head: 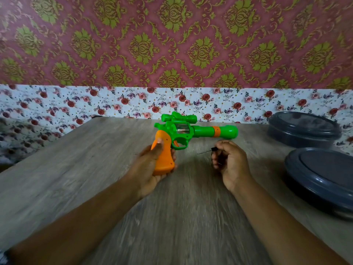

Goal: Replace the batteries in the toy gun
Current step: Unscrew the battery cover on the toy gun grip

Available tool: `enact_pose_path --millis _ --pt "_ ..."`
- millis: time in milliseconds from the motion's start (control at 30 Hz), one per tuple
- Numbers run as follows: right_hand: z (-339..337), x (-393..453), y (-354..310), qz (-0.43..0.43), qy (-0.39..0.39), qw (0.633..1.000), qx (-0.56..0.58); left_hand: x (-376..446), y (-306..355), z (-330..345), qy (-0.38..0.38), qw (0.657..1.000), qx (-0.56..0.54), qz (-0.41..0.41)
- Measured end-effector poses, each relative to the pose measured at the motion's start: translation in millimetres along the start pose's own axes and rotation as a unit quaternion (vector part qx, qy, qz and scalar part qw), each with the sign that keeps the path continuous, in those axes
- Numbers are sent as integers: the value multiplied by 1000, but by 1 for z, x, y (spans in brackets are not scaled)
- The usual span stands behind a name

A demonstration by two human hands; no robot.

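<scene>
Toy gun (183, 131) up, tool ready

Your left hand (150, 169) is gripping the orange grip, your right hand (229, 161) is clutching the screwdriver (205, 151) — a slipping tip could be stripping the screw.

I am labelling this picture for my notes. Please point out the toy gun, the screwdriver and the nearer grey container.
toy gun (181, 129): head view, on the green body beside the clear cylinder.
screwdriver (204, 151): head view, on the thin metal shaft left of the right hand.
nearer grey container (324, 173): head view, on its lid.

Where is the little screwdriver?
In the head view, the thin black-handled screwdriver sits in the right hand, right of the green-and-orange plastic toy gun.
</scene>
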State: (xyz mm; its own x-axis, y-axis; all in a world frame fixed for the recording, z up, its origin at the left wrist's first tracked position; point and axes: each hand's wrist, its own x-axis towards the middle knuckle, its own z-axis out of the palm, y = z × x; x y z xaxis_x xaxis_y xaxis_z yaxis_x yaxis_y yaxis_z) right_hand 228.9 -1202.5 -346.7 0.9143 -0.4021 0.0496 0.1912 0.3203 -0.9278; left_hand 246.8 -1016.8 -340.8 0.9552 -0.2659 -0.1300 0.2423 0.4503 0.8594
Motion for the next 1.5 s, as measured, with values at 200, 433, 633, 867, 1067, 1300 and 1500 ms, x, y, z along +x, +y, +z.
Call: enact_pose_path --millis 200,433,633,867,1067,1300,1500 --pt "-1 -3 -4 -3 3 1000 -7 8 -8 -4 -6 999 0 44" --pt "4 -4 -3 -23 14 1000 16 14 -17 -5 -17 995 31 88" --pt "23 -22 -14 -109 -119 987 -23 15 -19 -9 -10 993 61 99" --pt "44 -55 -9 -152 -243 939 -191 10 -17 -5 7 988 107 110" --pt "43 -61 -8 -215 -218 915 -262 7 -17 -3 40 992 79 93" --pt "45 -61 -9 -205 -195 924 -258 8 -17 -3 44 992 77 90" --pt "44 -63 -10 -232 -169 902 -323 5 -16 0 49 989 71 121"
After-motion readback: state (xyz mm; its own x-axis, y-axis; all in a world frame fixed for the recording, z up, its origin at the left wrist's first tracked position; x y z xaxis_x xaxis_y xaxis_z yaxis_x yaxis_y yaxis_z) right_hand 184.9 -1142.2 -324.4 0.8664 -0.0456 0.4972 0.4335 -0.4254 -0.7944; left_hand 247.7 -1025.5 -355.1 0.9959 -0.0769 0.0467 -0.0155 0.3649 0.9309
